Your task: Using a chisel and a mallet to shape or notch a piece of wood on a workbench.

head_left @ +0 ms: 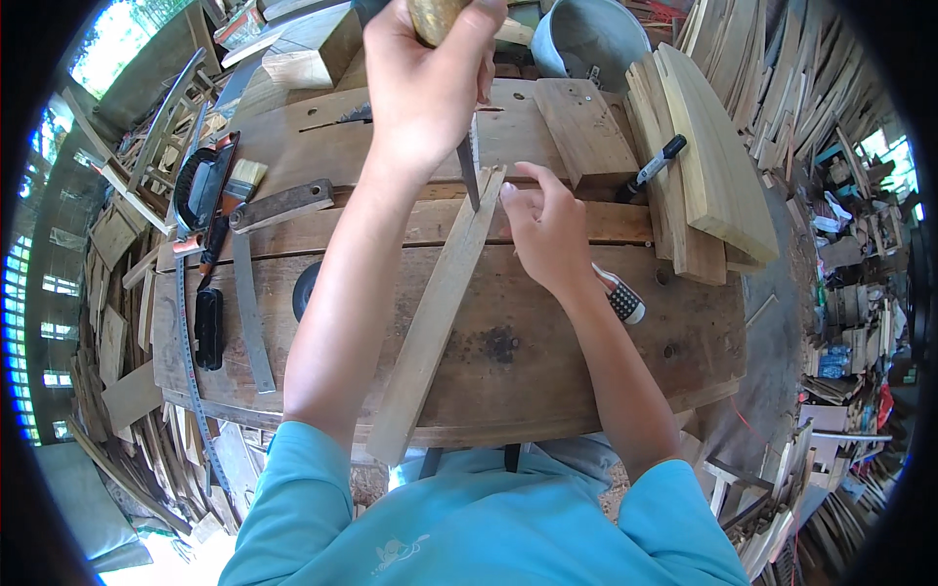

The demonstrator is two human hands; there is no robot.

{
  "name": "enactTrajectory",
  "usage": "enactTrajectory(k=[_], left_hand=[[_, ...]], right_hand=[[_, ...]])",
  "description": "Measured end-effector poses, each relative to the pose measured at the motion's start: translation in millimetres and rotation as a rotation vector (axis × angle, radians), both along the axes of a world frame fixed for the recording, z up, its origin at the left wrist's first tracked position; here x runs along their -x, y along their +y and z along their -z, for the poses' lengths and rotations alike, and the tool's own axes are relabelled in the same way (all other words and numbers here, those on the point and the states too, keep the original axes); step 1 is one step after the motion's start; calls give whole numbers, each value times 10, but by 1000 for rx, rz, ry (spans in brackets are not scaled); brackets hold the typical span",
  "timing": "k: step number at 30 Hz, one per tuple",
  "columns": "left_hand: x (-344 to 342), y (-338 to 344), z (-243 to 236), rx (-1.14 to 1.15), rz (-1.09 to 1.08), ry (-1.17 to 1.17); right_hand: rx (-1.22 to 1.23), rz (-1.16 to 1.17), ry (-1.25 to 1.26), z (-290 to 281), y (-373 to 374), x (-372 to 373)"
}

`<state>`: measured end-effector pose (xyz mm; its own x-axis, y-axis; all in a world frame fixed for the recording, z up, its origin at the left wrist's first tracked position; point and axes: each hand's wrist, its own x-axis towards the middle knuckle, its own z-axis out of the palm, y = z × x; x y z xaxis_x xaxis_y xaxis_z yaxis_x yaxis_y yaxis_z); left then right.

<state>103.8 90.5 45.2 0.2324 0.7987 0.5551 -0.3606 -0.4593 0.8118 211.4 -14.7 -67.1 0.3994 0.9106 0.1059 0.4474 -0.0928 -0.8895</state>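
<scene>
My left hand (425, 98) is closed round the rounded, yellowish-brown handle (435, 20) of a hand tool. Below the fist its narrow, tapered metal blade (469, 171) points down at a long wooden strip (430, 322); I cannot tell the tool's exact kind. The tip meets the strip near its notched far end. Slanting across the workbench (547, 332), the strip overhangs the near edge. Just right of that far end, my right hand (549, 220) is loosely curled, thumb and forefinger apart, nothing visible between them. Whether it touches the strip is unclear.
On the left lie a brush (246, 178), a flat metal blade (283, 205) and a steel strip (252, 313). A black marker (653, 168) leans on stacked boards (708, 166) at right. Behind stand a wood block (584, 132) and a grey bucket (592, 41). Scrap wood surrounds the bench.
</scene>
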Motion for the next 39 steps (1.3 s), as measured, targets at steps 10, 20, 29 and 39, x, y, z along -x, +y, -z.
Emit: enactTrajectory(k=[10, 20, 29, 39], left_hand=[[155, -522, -519, -104, -44, -111], [135, -601, -529, -295, -82, -155], [187, -600, -511, -185, -197, -54], [247, -391, -492, -162, -229, -57]], right_hand=[[-106, -166, 733, -23, 10, -76], [-168, -219, 686, -121, -76, -87], [-176, -241, 658, -97, -77, -81], [-196, -296, 556, -84, -78, 16]])
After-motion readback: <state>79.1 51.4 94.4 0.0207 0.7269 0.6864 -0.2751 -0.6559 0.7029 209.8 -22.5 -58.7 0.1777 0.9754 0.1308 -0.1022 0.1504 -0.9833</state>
